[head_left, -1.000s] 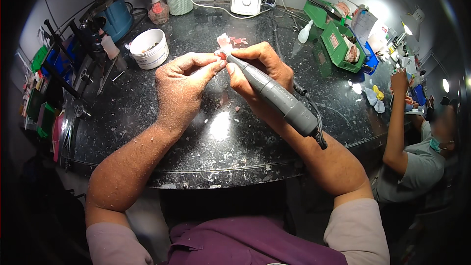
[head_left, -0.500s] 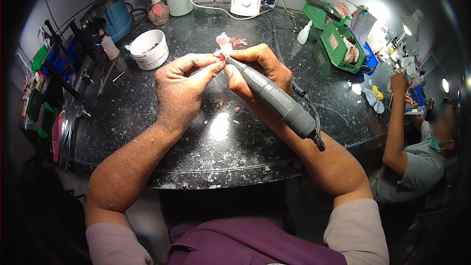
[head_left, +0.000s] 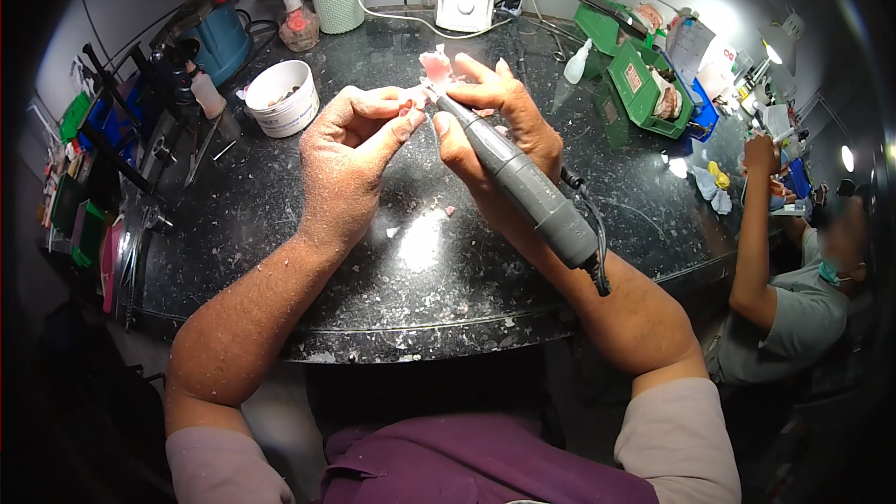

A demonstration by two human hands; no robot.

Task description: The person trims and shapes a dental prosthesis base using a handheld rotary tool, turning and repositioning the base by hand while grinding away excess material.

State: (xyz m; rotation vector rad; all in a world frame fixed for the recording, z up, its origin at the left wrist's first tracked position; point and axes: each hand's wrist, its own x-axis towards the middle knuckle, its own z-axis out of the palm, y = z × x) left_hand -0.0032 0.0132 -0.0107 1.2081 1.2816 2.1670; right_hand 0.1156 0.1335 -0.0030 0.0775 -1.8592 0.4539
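The dust-flecked left hand [head_left: 345,145] has its thumb and forefinger closed in a pinch on a small, irregular pink-and-white piece [head_left: 412,105], partly hidden by the fingertips. Right beside it, the right hand [head_left: 525,121] is wrapped around a dark grey, cylindrical, tapering handpiece [head_left: 523,182], thumb on the near side and fingers on the far side, its narrow end close against the piece; whether they touch, I cannot tell. A thin black cable [head_left: 598,224] trails from the handpiece's rear end over the right forearm. Just beyond the pinch shows a jagged, pale pink flake-like mass [head_left: 436,67]. Nearer the body than the grip, crumbs dot the glossy black speckled tabletop [head_left: 373,289]. Left of the left hand stands a round white plastic tub [head_left: 297,121]; farther beyond the hands, a white box-shaped unit with a dial [head_left: 464,5]. Well right of the right hand, an open green plastic box [head_left: 637,86] holds a pink-and-cream dental model [head_left: 666,99].
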